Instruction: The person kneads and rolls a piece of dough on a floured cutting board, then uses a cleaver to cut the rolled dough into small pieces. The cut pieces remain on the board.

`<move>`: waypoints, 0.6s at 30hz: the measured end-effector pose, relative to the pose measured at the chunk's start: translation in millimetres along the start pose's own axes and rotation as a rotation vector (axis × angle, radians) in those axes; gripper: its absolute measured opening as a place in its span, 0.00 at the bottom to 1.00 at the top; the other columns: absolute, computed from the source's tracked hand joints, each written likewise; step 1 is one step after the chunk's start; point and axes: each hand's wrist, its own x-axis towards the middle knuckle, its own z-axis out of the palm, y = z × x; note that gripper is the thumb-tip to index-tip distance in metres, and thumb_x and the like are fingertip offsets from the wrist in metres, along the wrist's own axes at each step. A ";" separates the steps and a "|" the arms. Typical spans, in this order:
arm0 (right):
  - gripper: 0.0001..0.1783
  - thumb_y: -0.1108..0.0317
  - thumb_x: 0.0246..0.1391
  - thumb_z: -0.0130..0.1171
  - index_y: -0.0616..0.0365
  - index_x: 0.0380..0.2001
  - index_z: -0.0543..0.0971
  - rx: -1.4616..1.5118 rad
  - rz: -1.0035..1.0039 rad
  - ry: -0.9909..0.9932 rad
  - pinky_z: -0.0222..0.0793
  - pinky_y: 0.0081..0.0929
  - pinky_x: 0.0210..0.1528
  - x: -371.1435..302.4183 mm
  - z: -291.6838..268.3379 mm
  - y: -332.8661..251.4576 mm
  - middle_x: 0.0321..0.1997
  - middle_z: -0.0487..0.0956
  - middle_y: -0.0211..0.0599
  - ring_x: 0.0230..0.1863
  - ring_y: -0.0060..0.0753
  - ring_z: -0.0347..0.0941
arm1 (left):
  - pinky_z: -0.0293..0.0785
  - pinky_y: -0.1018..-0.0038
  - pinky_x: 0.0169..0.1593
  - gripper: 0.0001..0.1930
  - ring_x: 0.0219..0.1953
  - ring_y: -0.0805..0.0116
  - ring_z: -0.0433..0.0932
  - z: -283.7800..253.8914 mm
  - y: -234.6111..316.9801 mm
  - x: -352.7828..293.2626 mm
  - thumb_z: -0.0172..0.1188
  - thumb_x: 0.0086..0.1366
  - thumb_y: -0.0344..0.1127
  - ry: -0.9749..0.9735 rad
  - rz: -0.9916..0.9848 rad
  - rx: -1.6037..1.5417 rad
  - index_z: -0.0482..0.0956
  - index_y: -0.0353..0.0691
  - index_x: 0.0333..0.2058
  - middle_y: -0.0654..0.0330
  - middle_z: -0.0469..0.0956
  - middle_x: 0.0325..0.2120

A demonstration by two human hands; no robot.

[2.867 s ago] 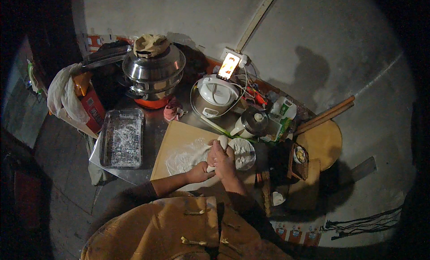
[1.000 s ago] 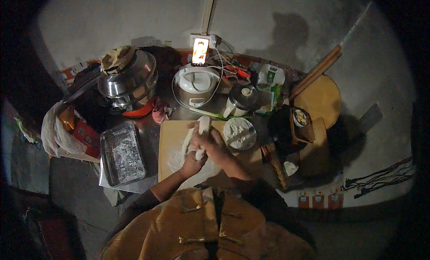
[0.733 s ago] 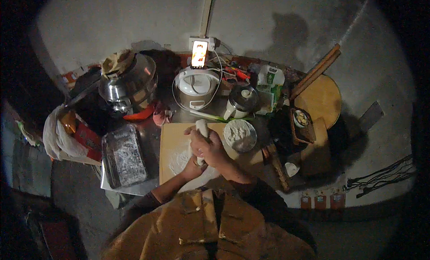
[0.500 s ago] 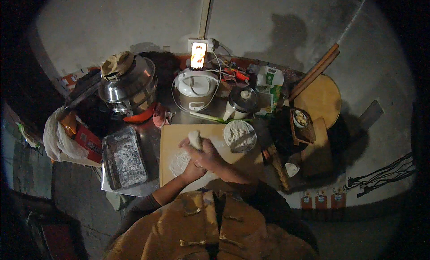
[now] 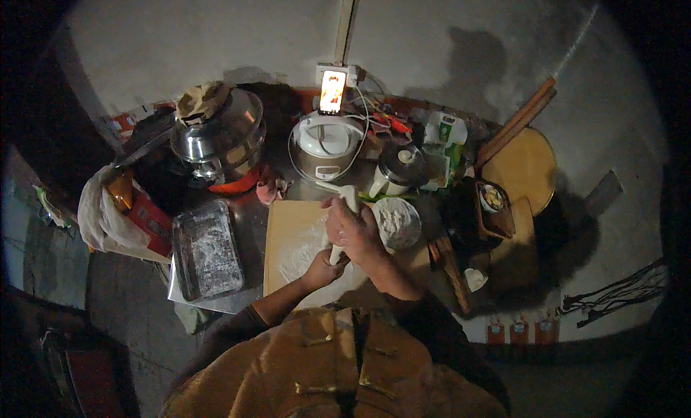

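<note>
A pale rope of dough [image 5: 350, 195] stretches upward between my hands over the wooden board [image 5: 284, 224]. My right hand [image 5: 356, 231] wraps round its upper part, and the dough's end sticks out above the fingers. Lower and to the left, my left hand [image 5: 322, 271] is closed on the bottom end. Loose flour [image 5: 299, 261] dusts the board beside my left hand. Just right of my right hand stands a bowl of flour [image 5: 397, 222]. The dough's middle is partly hidden by the fingers.
A floury metal tray [image 5: 209, 252] lies to the left, near a bagged box [image 5: 147, 227]. Behind the board stand a steel pot [image 5: 219, 134], a rice cooker [image 5: 325, 148] with a lit phone [image 5: 332, 91] above it, and a lidded jug [image 5: 398, 166]. Wooden sticks [image 5: 450, 263] lie right.
My hands have moved apart, the right one upward, and the dough now reaches longer between them. The whole view has shifted slightly, so the table's things appear farther right.
</note>
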 end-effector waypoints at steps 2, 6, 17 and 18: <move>0.13 0.63 0.63 0.52 0.63 0.42 0.73 -0.146 -0.180 0.007 0.60 0.19 0.22 0.3 -1.3 4.6 0.20 0.66 0.26 0.19 0.18 0.62 | 0.72 0.68 0.34 0.08 0.27 0.70 0.76 1.9 0.6 2.5 0.60 0.63 0.34 0.089 0.118 0.018 0.75 0.35 0.36 0.57 0.77 0.23; 0.16 0.59 0.58 0.59 0.59 0.41 0.72 0.015 0.127 -0.040 0.60 0.20 0.22 -2.1 -1.8 6.9 0.23 0.67 0.26 0.18 0.18 0.61 | 0.70 0.69 0.30 0.13 0.22 0.72 0.73 8.5 9.0 0.3 0.60 0.64 0.39 0.256 0.628 0.130 0.77 0.36 0.25 0.60 0.74 0.16; 0.11 0.67 0.58 0.56 0.60 0.42 0.74 -0.267 0.085 0.053 0.64 0.23 0.28 -7.5 1.9 -19.7 0.25 0.70 0.26 0.25 0.20 0.67 | 0.73 0.64 0.36 0.12 0.31 0.62 0.80 7.3 22.4 3.1 0.61 0.62 0.41 0.152 0.643 0.249 0.78 0.38 0.36 0.57 0.81 0.27; 0.11 0.66 0.58 0.56 0.59 0.42 0.74 -0.294 -0.108 0.143 0.63 0.23 0.27 -5.6 1.9 -20.0 0.25 0.69 0.26 0.25 0.19 0.67 | 0.73 0.64 0.38 0.12 0.33 0.62 0.80 6.3 22.9 3.6 0.61 0.62 0.40 0.063 0.594 0.152 0.78 0.37 0.39 0.56 0.81 0.29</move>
